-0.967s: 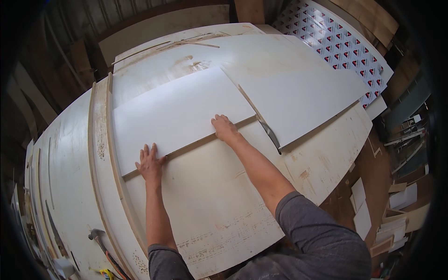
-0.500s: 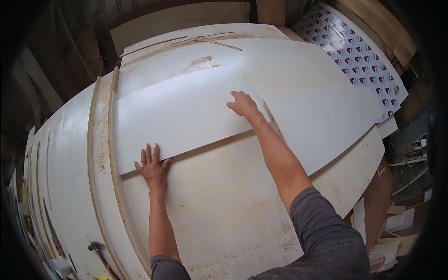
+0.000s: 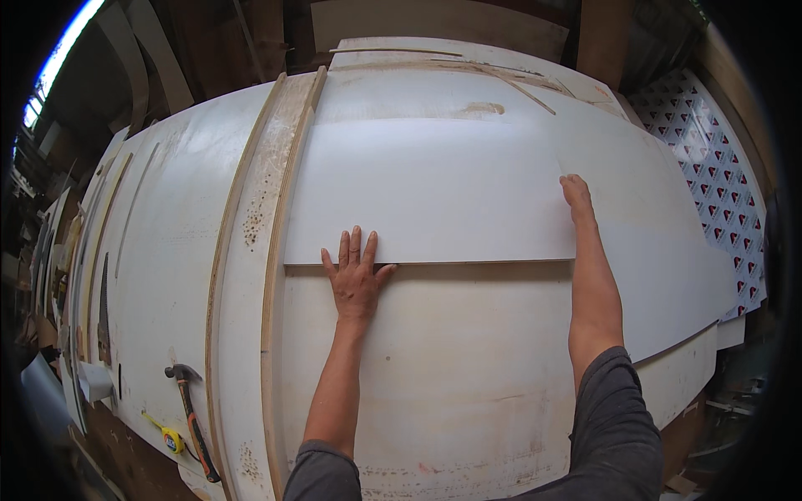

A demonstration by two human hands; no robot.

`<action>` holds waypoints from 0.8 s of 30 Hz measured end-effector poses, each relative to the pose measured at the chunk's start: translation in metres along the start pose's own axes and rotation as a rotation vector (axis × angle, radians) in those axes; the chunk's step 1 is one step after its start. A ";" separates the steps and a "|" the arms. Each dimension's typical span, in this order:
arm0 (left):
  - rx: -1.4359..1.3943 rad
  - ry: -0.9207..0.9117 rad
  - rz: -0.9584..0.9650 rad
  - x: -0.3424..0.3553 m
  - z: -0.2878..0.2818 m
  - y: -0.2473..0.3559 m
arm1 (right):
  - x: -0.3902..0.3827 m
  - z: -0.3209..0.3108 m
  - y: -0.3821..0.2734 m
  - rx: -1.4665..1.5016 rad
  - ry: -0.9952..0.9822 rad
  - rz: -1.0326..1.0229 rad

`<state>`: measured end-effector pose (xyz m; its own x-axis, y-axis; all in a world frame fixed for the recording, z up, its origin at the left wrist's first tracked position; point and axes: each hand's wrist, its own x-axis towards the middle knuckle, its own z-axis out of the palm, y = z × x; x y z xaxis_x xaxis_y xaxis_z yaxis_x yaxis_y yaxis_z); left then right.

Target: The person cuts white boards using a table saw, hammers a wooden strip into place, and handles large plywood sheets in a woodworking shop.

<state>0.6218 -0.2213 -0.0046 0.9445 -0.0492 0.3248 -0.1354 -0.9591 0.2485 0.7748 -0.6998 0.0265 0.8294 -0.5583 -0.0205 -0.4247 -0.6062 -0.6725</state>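
A smooth white rectangular panel (image 3: 434,192) lies flat on a larger worn white board (image 3: 434,351). Along its left side it meets a raised wooden strip (image 3: 288,192). My left hand (image 3: 355,284) rests open near the panel's front left corner, fingers spread over its near edge. At the panel's right edge, my right hand (image 3: 576,194) has its fingers curled in and closed on that edge. The undersides of its fingers are hidden.
Left of the strips lie a claw hammer (image 3: 192,417) and a yellow tape measure (image 3: 173,440). A second wooden strip (image 3: 242,192) runs parallel. Another white sheet (image 3: 652,250) lies to the right, beside a sheet with patterned film (image 3: 718,175). Thin offcuts (image 3: 526,92) lie at the back.
My right hand has come down from above the panel to its right edge, and its fingers have closed. My left hand stays on the near edge. The view has turned left, showing the hammer and tape measure.
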 end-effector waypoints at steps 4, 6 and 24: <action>0.032 0.074 0.022 -0.002 0.010 0.001 | -0.009 -0.060 -0.029 0.258 -0.002 -0.072; 0.004 0.171 0.041 -0.003 0.009 -0.007 | -0.038 -0.089 -0.081 0.238 -0.002 -0.121; -0.808 0.432 -0.413 -0.227 -0.274 -0.044 | -0.490 -0.391 -0.137 0.158 0.115 -1.091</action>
<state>0.3310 -0.0914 0.1602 0.7957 0.5033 0.3369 -0.1357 -0.3940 0.9090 0.2844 -0.5648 0.4181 0.6882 0.1771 0.7036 0.5712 -0.7301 -0.3750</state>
